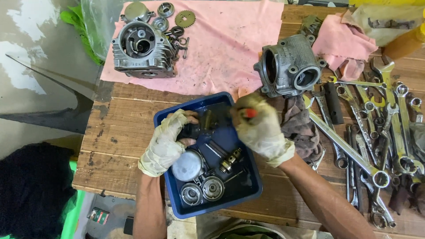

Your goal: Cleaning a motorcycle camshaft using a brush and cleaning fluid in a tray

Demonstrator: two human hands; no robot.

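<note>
Head view: left hand (pixel 166 141) apparently grips dark part (pixel 197 128).

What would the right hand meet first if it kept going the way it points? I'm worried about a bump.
Probably the dark part held by the left hand over the blue tray. The right hand points left toward it, though depth is unclear.

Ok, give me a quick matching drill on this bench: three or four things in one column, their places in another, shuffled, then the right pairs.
Things:
1. finned grey metal cylinder head
2. round silver piston
3. long chrome wrenches
4. small dark metal part

Places:
A. in the gloved left hand, over the blue plastic tray
B. spread on the wooden table, far right
C. on the pink cloth, upper left
D. lying in the tray

Pairs: 1-C, 2-D, 3-B, 4-A
</note>
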